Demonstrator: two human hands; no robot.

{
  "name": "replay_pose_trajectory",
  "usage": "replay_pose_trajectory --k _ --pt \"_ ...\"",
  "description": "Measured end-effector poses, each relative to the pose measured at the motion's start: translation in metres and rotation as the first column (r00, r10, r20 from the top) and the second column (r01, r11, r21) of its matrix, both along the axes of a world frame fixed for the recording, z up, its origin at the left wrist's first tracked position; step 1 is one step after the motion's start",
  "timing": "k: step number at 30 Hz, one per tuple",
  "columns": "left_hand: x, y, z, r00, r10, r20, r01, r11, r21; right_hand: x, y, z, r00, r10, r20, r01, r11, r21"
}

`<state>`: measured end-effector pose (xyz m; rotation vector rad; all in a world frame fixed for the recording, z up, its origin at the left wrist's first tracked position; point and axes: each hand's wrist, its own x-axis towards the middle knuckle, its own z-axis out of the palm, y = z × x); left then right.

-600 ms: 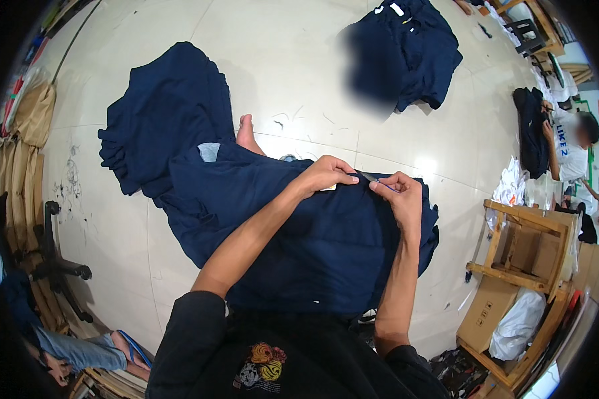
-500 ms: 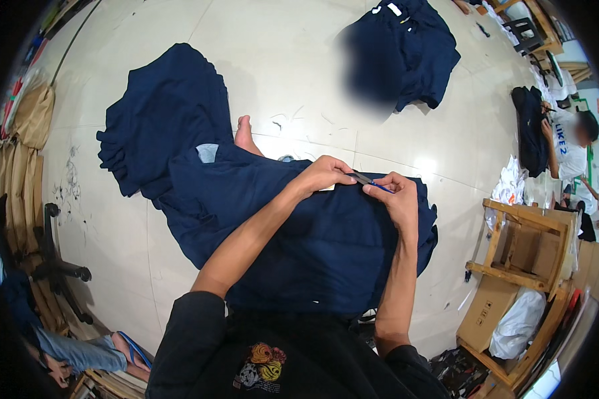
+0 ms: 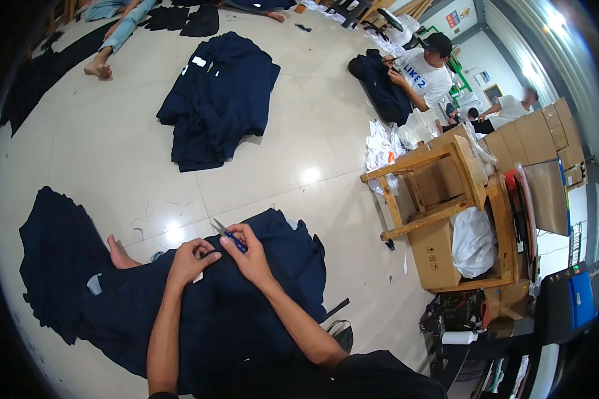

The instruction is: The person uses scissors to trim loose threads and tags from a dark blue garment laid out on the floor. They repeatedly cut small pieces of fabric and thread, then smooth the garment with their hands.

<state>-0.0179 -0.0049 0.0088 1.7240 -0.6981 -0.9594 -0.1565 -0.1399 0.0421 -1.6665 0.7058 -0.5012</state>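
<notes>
A person is sitting on a pale tiled floor [image 3: 113, 166] and looking down at their own lap, where a dark blue garment [image 3: 246, 312] is lying spread out.

At the far left, a loose heap of dark blue clothes [image 3: 56, 259] is lying on the floor, touching the garment in the lap. A bare foot [image 3: 118, 254] is poking out between the two.

Moving right, the left hand [image 3: 192, 261] is pinching a fold of the garment near its upper edge, fingers pressed together on the cloth. A small white tag is showing just under this hand.

Just beside it, the right hand [image 3: 249, 256] is gripping small blue-handled snips [image 3: 227, 233], fingers closed round the handle, the metal tip pointing up and left, away from the body. The tip is sitting right at the spot the left hand is holding.

Judging by this, the trimming of this garment is under way, not finished; the heap at the left may be waiting or already done, which cannot be told.

Further up, a second pile of dark blue clothes [image 3: 219, 100] is lying well apart on the floor.

At the right, a wooden frame [image 3: 439, 193] and cardboard boxes [image 3: 539, 133] are standing, and another person in a white shirt [image 3: 426, 70] is sitting and handling dark cloth.
</notes>
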Motion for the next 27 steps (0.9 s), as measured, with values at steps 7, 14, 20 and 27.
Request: replay_pose_trajectory --k 7,14,20,27 --pt "-0.002 0.003 -0.021 0.994 0.079 -0.075 -0.088 0.988 -0.130 -0.001 0.018 -0.005 0.997 0.011 -0.080 -0.027 0.981 -0.191" --pt "0.004 0.007 -0.010 0.898 0.080 -0.433 -0.164 0.974 -0.159 -0.003 0.007 -0.005 0.999 -0.042 -0.022 0.045 0.990 0.133" --pt "0.004 0.007 -0.001 0.857 0.127 -0.500 -0.217 0.968 -0.125 -0.005 -0.013 0.035 0.996 0.021 -0.092 -0.011 0.993 0.116" --pt "0.003 0.004 -0.004 0.828 0.101 -0.552 -0.221 0.963 -0.155 -0.004 -0.020 0.050 0.964 0.104 -0.243 -0.077 0.990 0.117"
